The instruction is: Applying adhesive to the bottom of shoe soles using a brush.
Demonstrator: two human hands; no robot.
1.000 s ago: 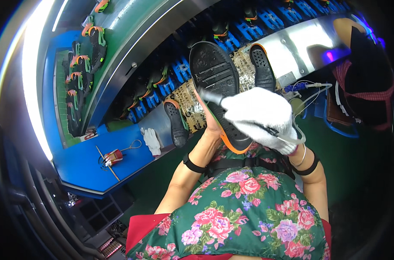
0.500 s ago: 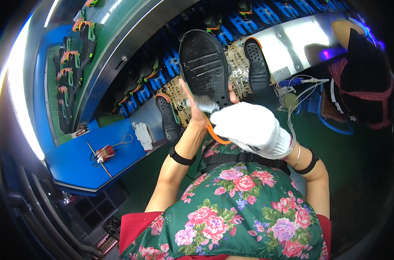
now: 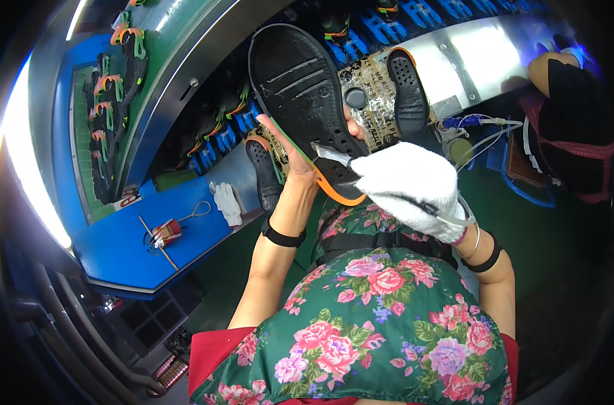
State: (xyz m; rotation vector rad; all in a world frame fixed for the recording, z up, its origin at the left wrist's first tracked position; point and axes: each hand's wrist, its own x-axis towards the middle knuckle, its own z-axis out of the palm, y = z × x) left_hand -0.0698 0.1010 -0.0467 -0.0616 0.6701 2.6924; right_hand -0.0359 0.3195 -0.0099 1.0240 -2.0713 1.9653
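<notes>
A black shoe sole with holes near the heel and an orange rim stands tilted up before me, its inner face toward me. My bare left hand grips it from below, thumb along the left edge and fingertips showing past the right edge. In a white knit glove, my right hand is closed round a brush whose pale, flat head touches the sole near the heel. A thin tube runs along that glove to the brush. Wet-looking streaks shine on the sole.
Two more black soles, one on the right and one on the left, flank a taped ledge. Blue shoe holders line the conveyor behind. At left, a blue table bears a red can and a white glove.
The sole has shifted up and left and leans more to the left. The brush, blurred before, now shows clearly against the heel area. My right hand has moved slightly right.
</notes>
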